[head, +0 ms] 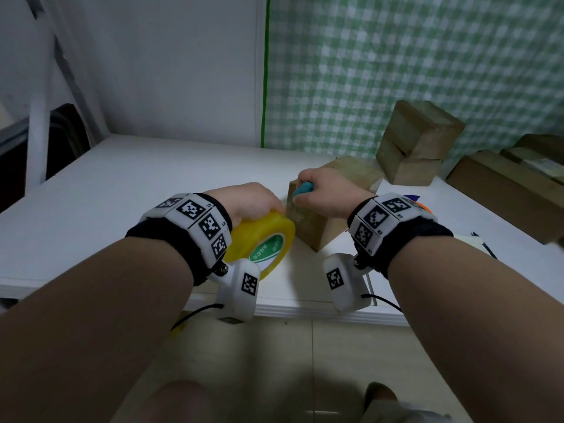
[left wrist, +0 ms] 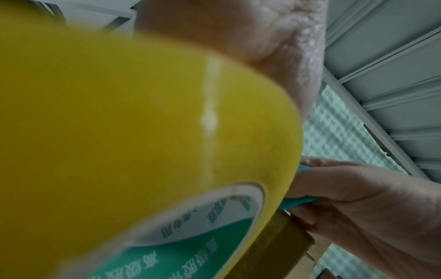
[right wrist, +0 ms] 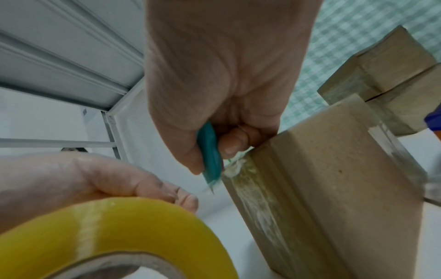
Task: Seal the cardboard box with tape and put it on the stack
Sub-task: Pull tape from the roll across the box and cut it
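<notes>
A small cardboard box (head: 317, 230) stands on the white table (head: 122, 193), with clear tape running down its near side (right wrist: 257, 207). My left hand (head: 253, 199) grips a big yellow tape roll (head: 262, 239) just left of the box; the roll (left wrist: 143, 132) fills the left wrist view. My right hand (head: 323, 193) grips a teal cutter (head: 303, 190) at the box's top left corner. In the right wrist view the cutter (right wrist: 210, 156) points down with its blade tip against the taped edge. A stack of two sealed boxes (head: 418, 141) stands behind, to the right.
Flat brown cardboard pieces (head: 503, 190) lie at the table's right side, and something orange and blue (head: 422, 204) peeks out behind my right wrist. A green checked sheet (head: 396, 56) hangs behind the table. The table's front edge (head: 305, 312) runs under my wrists.
</notes>
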`<act>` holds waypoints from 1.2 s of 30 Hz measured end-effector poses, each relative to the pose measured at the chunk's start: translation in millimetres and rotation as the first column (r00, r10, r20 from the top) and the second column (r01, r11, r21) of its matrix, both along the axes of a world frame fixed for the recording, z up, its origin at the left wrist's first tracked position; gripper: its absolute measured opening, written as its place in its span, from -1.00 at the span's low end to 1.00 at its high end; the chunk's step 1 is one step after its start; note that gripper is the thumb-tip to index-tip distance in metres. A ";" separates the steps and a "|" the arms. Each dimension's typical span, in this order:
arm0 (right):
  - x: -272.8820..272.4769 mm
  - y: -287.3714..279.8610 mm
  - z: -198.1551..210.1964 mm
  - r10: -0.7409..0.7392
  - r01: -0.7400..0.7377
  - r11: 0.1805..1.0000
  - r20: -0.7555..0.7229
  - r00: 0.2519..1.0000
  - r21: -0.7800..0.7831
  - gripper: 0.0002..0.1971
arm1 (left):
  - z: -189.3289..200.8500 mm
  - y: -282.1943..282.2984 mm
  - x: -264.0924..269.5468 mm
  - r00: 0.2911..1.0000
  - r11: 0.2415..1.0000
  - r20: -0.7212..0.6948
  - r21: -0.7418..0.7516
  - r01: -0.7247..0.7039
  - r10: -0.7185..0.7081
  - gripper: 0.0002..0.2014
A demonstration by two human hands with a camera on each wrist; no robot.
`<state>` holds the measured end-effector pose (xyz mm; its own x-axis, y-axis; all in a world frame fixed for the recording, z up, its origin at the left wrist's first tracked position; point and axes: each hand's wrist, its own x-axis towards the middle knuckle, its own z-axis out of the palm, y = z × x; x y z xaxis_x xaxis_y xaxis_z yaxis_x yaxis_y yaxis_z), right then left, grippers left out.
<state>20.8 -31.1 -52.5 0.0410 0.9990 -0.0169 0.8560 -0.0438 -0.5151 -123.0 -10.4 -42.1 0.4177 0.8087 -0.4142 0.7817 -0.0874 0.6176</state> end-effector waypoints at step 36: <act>3.9 3.0 -5.7 0.084 -0.085 0.996 0.151 0.985 -0.002 -0.75 | -1.9 3.6 -4.7 0.996 0.994 0.041 -0.078 -0.080 0.083 -0.68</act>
